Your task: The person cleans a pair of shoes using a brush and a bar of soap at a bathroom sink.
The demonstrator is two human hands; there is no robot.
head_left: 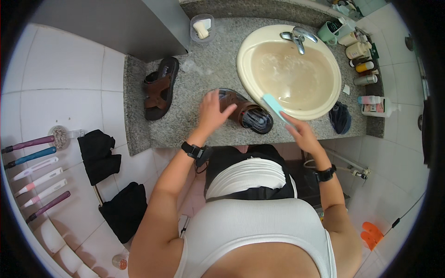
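A brown-strapped sandal (245,111) lies on the counter just in front of the sink, its dark end shiny and wet-looking. My left hand (214,111) is at the sandal's left end, thumb spread from the fingers; whether it touches the strap I cannot tell. In my right hand (303,135) is a light-blue brush (274,105), gripped at one end. Its wide end reaches over the front rim of the cream sink (243,69), and its bristles do not show. Another brown sandal (161,90) rests on the counter at the left.
A chrome faucet (299,38) stands behind the basin, which holds cloudy water. Bottles (357,50) and a green mug (328,32) line the right back. A dark cloth (340,117) lies right of the sink. At the back left stands a clear soap tub (202,28).
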